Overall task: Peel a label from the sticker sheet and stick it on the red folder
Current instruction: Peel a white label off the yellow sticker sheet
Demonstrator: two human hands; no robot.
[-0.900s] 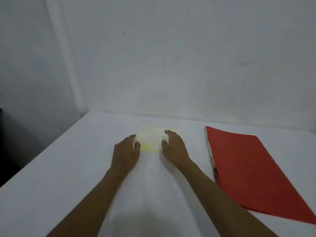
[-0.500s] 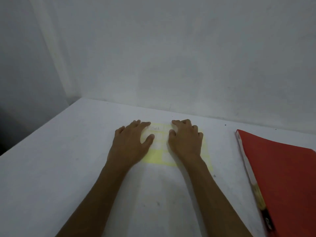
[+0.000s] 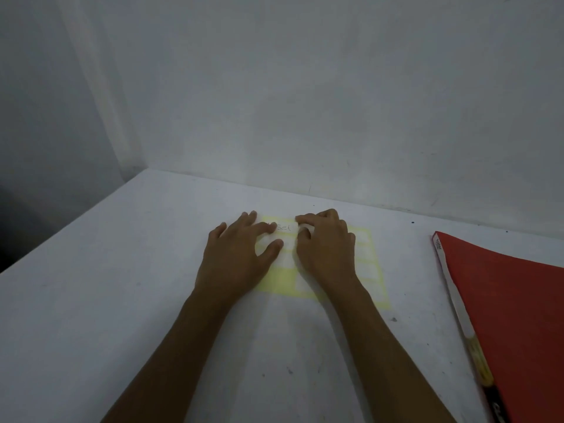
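A yellow sticker sheet (image 3: 367,264) with rows of white labels lies flat on the white table (image 3: 91,300) in front of me. My left hand (image 3: 238,257) rests on the sheet's left part with fingers spread, pressing it down. My right hand (image 3: 326,251) covers the middle of the sheet, its fingertips and thumb curled and pinched at the right edge of the top label (image 3: 283,228), which bears handwriting. The label still looks flat against the sheet. The red folder (image 3: 512,315) lies shut at the right, apart from both hands.
A white wall (image 3: 305,102) rises just behind the sheet and meets a second wall at the far left corner. The table's left edge (image 3: 61,236) runs diagonally with a dark drop beyond it. The folder's spine (image 3: 457,306) faces the sheet.
The view has swung left and closer, so the folder sits further right. My right fingers have curled from flat onto the top label's edge. My left hand has slid further onto the sheet.
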